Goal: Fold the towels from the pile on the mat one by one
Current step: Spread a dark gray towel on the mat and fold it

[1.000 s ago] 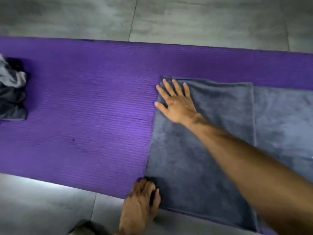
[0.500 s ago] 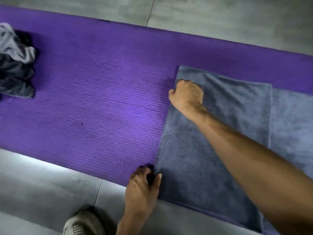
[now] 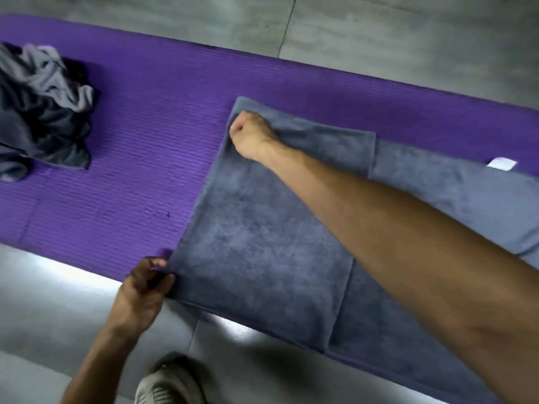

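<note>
A grey towel (image 3: 262, 234) lies partly folded on the purple mat (image 3: 140, 158), its left part doubled over the layer that spreads to the right. My right hand (image 3: 250, 132) grips the far left corner of the folded part, fingers curled. At the near left corner, by the mat's front edge, my left hand (image 3: 148, 284) pinches the towel. A crumpled pile of grey and dark towels (image 3: 40, 112) sits at the mat's left end.
A white label (image 3: 502, 163) shows at the towel's far right edge. Grey floor tiles (image 3: 379, 33) surround the mat. A pale shoe (image 3: 172, 383) stands on the floor just in front of the mat, below my left hand.
My right hand went from lying flat on the towel to gripping its far left corner. My left hand shifted its hold at the near corner. The view tilted, showing more of the pile.
</note>
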{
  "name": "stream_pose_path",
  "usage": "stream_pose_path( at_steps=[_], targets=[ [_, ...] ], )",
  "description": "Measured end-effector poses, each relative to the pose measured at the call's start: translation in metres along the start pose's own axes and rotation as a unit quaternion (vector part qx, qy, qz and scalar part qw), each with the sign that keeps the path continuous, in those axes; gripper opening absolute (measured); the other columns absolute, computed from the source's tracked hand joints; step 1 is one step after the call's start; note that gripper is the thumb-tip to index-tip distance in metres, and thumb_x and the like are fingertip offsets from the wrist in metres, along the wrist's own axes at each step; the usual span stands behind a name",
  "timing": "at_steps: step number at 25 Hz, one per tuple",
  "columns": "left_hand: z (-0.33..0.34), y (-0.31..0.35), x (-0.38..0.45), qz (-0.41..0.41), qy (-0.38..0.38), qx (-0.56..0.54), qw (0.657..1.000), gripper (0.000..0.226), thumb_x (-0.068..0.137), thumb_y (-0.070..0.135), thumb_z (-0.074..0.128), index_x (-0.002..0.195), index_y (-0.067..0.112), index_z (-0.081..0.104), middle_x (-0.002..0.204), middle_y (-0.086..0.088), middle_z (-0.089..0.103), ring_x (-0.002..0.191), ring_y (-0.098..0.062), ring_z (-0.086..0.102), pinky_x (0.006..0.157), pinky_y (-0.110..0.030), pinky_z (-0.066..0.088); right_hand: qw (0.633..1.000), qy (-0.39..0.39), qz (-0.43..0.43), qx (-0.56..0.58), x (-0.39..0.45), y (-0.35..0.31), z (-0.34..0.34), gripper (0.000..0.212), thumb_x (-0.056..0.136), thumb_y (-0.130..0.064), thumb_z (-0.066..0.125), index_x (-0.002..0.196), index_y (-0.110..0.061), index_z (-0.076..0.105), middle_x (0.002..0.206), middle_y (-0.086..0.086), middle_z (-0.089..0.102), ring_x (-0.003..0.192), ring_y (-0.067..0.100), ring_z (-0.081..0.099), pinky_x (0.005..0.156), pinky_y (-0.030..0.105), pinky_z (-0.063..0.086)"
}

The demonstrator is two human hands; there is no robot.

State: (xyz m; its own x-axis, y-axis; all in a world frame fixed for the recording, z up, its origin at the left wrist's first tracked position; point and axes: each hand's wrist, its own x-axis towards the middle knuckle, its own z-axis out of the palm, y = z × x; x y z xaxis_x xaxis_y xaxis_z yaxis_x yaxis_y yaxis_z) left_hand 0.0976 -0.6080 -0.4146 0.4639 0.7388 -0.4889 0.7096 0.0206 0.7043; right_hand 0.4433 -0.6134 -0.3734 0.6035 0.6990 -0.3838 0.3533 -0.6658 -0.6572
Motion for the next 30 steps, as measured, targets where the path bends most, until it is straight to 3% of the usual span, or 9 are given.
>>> stream_pose_path(
  at_steps=[2, 4, 8, 12, 14, 18, 24, 28, 30],
  targets=[
    [-0.019, -0.009, 0.005, -0.016, -0.021, 0.037, 0.999, 0.028, 0.063, 0.027, 0.080, 0.084, 0.038, 0.066, 0.087, -0.010, 0.071, 0.066, 0.002, 0.063, 0.073, -0.025, 0.052, 0.998, -0.044, -0.038, 0.017, -0.006, 0.002, 0.013, 0.010, 0.096, -0.019, 0.055, 0.098, -0.014, 0.063, 0.100, 0.002, 0.067, 0.092, 0.018, 0.062, 0.087, 0.030, 0.048],
    [-0.022, -0.012, 0.005, 0.020, 0.018, 0.114, 0.993, 0.037, 0.056, 0.027, 0.082, 0.090, 0.034, 0.069, 0.087, -0.010, 0.072, 0.076, -0.005, 0.070, 0.075, -0.028, 0.052, 0.996, -0.051, -0.073, 0.027, -0.028, 0.026, 0.019, 0.023, 0.094, -0.020, 0.059, 0.116, -0.015, 0.060, 0.117, 0.001, 0.066, 0.107, 0.018, 0.062, 0.094, 0.032, 0.048],
    [0.030, 0.033, -0.019, 0.111, 0.153, 0.268, 0.945, 0.032, 0.073, 0.029, 0.055, 0.100, 0.015, 0.064, 0.088, -0.015, 0.064, 0.079, -0.037, 0.061, 0.070, -0.044, 0.050, 0.983, 0.113, -0.139, 0.035, -0.102, 0.108, 0.009, 0.027, 0.085, -0.011, 0.057, 0.111, -0.017, 0.062, 0.117, -0.002, 0.063, 0.111, 0.022, 0.056, 0.095, 0.038, 0.046],
    [0.150, 0.074, -0.084, 0.273, 0.001, 0.255, 0.928, 0.024, 0.079, 0.047, 0.053, 0.093, 0.028, 0.051, 0.086, 0.000, 0.064, 0.076, -0.028, 0.062, 0.068, -0.038, 0.055, 0.957, 0.289, 0.037, 0.020, -0.123, 0.180, -0.031, 0.036, 0.080, -0.014, 0.060, 0.115, -0.016, 0.062, 0.125, 0.005, 0.056, 0.112, 0.031, 0.053, 0.098, 0.041, 0.041],
    [0.194, 0.075, -0.107, 0.286, -0.050, 0.319, 0.902, 0.039, 0.066, 0.055, 0.055, 0.092, 0.026, 0.052, 0.091, 0.000, 0.063, 0.079, -0.027, 0.062, 0.062, -0.038, 0.055, 0.957, 0.243, 0.138, 0.084, -0.106, 0.192, -0.055, 0.038, 0.082, -0.019, 0.066, 0.119, -0.020, 0.062, 0.127, 0.004, 0.053, 0.117, 0.027, 0.051, 0.102, 0.035, 0.038],
    [0.207, 0.073, -0.115, 0.200, -0.092, 0.398, 0.891, 0.064, 0.030, 0.038, 0.080, 0.086, 0.021, 0.052, 0.086, -0.003, 0.065, 0.066, -0.029, 0.064, 0.046, -0.038, 0.051, 0.921, 0.104, 0.149, 0.346, -0.073, 0.173, -0.080, 0.050, 0.080, -0.023, 0.076, 0.127, -0.020, 0.061, 0.134, 0.000, 0.054, 0.120, 0.015, 0.053, 0.099, 0.024, 0.043],
    [0.206, 0.073, -0.134, 0.277, -0.032, 0.268, 0.922, 0.041, 0.052, 0.040, 0.043, 0.091, 0.030, 0.048, 0.079, 0.005, 0.066, 0.065, -0.016, 0.056, 0.043, -0.025, 0.044, 0.835, 0.136, 0.107, 0.522, -0.081, 0.171, -0.090, 0.048, 0.078, -0.015, 0.078, 0.124, -0.016, 0.064, 0.129, 0.005, 0.062, 0.116, 0.017, 0.060, 0.087, 0.021, 0.047],
    [0.229, 0.091, -0.160, 0.379, -0.029, 0.199, 0.903, 0.023, 0.057, 0.038, 0.046, 0.079, 0.034, 0.051, 0.093, 0.028, 0.052, 0.059, -0.008, 0.050, 0.054, -0.011, 0.040, 0.798, 0.188, 0.068, 0.569, -0.110, 0.204, -0.133, 0.037, 0.080, -0.004, 0.074, 0.116, -0.009, 0.069, 0.116, 0.010, 0.070, 0.108, 0.019, 0.065, 0.099, 0.030, 0.050],
    [0.253, 0.105, -0.183, 0.398, -0.057, 0.148, 0.904, 0.027, 0.057, 0.034, 0.050, 0.084, 0.034, 0.055, 0.090, 0.020, 0.053, 0.059, -0.004, 0.050, 0.057, -0.006, 0.039, 0.805, 0.206, 0.064, 0.553, -0.128, 0.235, -0.162, 0.035, 0.081, -0.003, 0.073, 0.116, -0.006, 0.069, 0.111, 0.008, 0.070, 0.101, 0.014, 0.065, 0.097, 0.026, 0.051]
  ],
)
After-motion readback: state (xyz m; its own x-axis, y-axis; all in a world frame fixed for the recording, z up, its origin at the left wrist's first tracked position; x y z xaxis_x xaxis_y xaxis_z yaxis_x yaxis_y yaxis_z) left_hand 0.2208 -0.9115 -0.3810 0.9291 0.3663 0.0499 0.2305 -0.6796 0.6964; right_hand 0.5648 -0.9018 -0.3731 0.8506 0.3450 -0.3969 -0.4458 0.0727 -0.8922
